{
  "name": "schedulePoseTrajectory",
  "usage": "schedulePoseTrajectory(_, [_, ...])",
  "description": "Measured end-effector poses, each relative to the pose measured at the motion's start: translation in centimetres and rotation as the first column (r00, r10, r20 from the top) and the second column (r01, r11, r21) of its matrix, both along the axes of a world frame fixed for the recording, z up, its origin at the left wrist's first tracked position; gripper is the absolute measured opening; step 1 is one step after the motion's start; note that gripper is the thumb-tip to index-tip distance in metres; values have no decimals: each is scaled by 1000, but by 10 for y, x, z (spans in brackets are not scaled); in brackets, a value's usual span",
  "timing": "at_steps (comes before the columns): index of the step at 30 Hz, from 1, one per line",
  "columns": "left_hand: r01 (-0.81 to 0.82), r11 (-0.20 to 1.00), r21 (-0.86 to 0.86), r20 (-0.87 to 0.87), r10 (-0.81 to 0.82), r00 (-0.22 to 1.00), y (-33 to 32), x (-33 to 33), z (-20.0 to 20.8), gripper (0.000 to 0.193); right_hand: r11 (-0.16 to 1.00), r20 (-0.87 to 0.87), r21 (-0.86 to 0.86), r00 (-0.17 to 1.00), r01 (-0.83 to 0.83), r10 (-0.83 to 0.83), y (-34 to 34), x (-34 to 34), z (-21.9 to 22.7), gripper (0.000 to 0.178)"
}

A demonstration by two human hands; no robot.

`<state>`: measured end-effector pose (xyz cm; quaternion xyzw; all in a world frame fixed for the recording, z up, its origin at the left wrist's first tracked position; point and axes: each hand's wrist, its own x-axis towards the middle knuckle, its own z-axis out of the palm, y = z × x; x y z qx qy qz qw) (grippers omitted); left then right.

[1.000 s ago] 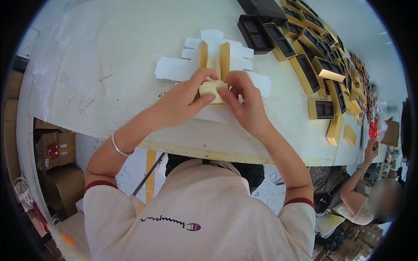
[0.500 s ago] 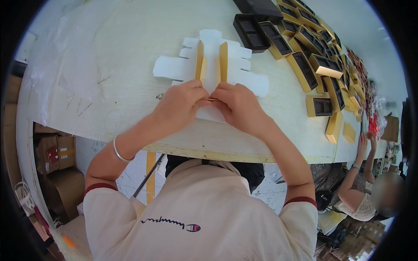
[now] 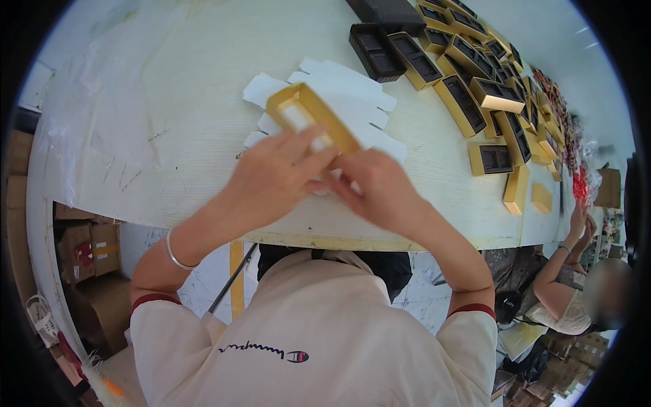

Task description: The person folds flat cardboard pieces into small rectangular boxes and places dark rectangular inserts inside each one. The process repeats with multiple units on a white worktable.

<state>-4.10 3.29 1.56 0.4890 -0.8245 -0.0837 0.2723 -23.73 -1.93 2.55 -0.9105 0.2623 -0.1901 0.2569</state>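
Note:
A gold cardboard box (image 3: 339,129), open at the top and with a pale patch inside, lies slantwise over a stack of flat white box blanks (image 3: 339,78). Its far end and two long walls stand up. My left hand (image 3: 271,173) grips the near end, fingers reaching over the wall and slightly blurred. Close beside it, my right hand (image 3: 383,190) has its fingers curled at the near right corner of the same box. Both hands hide most of that near end.
Many gold boxes with dark inserts (image 3: 464,105) lie heaped at the right. A black compartment tray (image 3: 377,53) and a dark block (image 3: 390,13) are at the back. Clear plastic film (image 3: 95,102) covers the left. Another person's hands (image 3: 583,227) are far right.
The gold walls, upright and parallel before, now form a box with its far end raised. It has turned so its far end points left. The blanks beneath have shifted.

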Motion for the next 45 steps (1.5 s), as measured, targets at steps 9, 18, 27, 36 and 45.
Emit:
schedulePoseTrajectory(9, [188, 966, 179, -134, -165, 977, -14, 29, -16, 26, 929, 26, -317, 977, -193, 212, -30, -22, -15, 26])
schedulePoseTrajectory(18, [-76, 987, 144, -210, 105, 972, -12, -8, -20, 14, 998, 165, -62, 986, 7, 4, -26, 8, -38, 16])
schedulePoseTrajectory(27, [-6, 952, 307, -382, 129, 915, -3, 8, -10, 4, 987, 62, -108, 990, -122, 129, 2, -21, 3, 53])
schedulePoseTrajectory(36, [86, 956, 279, -276, -6, 961, -4, 11, -18, 9, 830, -55, -505, 969, -235, 241, 11, -19, -35, 43])
schedulePoseTrajectory(45, [299, 826, 477, -652, 105, 751, -12, 25, -15, 16, 884, 454, 466, 847, 39, -277, 6, 12, -38, 26])
